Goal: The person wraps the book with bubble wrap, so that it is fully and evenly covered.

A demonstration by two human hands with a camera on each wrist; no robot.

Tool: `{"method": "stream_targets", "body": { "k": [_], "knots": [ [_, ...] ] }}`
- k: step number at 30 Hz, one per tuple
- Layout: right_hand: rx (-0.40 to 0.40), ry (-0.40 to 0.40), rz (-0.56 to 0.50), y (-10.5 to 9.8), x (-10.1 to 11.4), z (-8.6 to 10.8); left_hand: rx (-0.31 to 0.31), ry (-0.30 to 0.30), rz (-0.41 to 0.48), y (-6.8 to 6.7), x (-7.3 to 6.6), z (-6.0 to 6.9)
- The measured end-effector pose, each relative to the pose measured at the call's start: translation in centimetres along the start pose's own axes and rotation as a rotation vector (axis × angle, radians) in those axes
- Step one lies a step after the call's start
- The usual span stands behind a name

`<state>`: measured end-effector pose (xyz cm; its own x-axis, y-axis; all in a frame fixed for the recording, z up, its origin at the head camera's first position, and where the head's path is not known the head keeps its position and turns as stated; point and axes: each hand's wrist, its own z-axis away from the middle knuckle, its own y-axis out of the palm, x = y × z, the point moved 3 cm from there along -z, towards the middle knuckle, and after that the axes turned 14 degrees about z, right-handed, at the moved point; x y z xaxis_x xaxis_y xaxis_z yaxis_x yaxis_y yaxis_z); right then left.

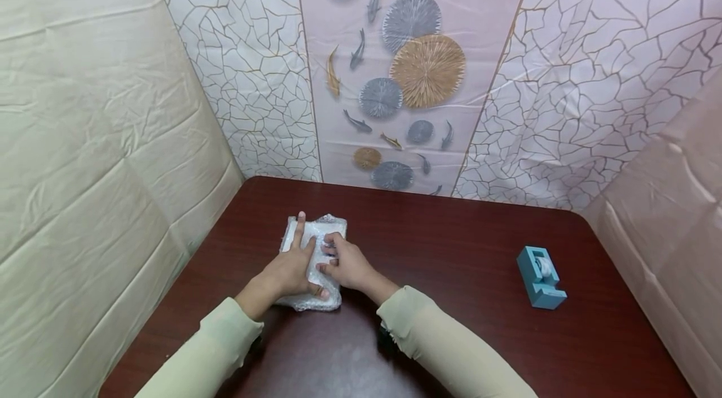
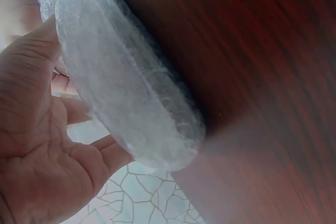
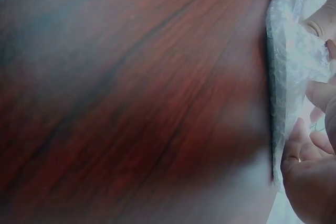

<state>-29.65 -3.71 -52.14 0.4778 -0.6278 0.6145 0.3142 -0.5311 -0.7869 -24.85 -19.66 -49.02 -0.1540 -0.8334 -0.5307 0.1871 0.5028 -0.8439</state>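
Observation:
A flat rectangular package in clear bubble wrap (image 1: 334, 227) lies on the table, white showing through the wrap. My left hand (image 1: 290, 269) rests across its left part, fingers spread and thumb toward the near edge. On its right part, my right hand (image 1: 348, 263) touches the top with bent fingers, thumb apart from them. A small dark bluish patch shows beneath those fingers, too small to identify. The left wrist view shows the package's rounded wrapped edge (image 2: 115, 87) beside the palm. In the right wrist view, fingertips meet the crinkled wrap (image 3: 286, 51).
A blue tape dispenser (image 1: 538, 279) with a roll of clear tape stands on the right of the dark red-brown wooden table (image 1: 440, 298). Patterned cloth (image 1: 389, 135) hangs behind the far edge, and beige cloth (image 1: 101, 166) covers the left side.

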Motion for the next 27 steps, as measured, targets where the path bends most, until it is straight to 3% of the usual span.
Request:
{"method": "stream_targets", "body": {
  "k": [5,8,13,16,19,21,25,27],
  "knots": [
    [-0.026,-0.052,0.038,0.2,-0.1,-0.1,-0.013,0.068,-0.019,-0.1,-0.2,0.0],
    [-0.057,-0.100,0.098,1.2,-1.5,-0.8,-0.014,0.093,-0.044,0.0,0.0,-0.2],
    [-0.111,-0.150,0.259,4.1,-5.0,-2.7,-0.048,0.116,-0.077,1.9,3.0,-1.9],
    [-0.142,-0.207,0.359,5.0,-5.8,-3.2,-0.059,0.114,-0.061,3.4,5.6,-3.2],
    [-0.173,-0.266,0.467,5.4,-6.1,-3.3,-0.066,0.119,-0.055,4.3,7.1,-4.0],
    [-0.180,-0.277,0.506,5.5,-6.0,-3.3,-0.072,0.121,-0.079,3.9,6.5,-3.6],
    [-0.169,-0.291,0.532,4.7,-5.0,-2.7,-0.021,0.061,-0.087,1.5,2.8,-1.2],
    [-0.141,-0.289,0.516,3.4,-3.2,-1.7,0.013,0.028,-0.083,0.6,1.4,-0.4]
  ]
}}
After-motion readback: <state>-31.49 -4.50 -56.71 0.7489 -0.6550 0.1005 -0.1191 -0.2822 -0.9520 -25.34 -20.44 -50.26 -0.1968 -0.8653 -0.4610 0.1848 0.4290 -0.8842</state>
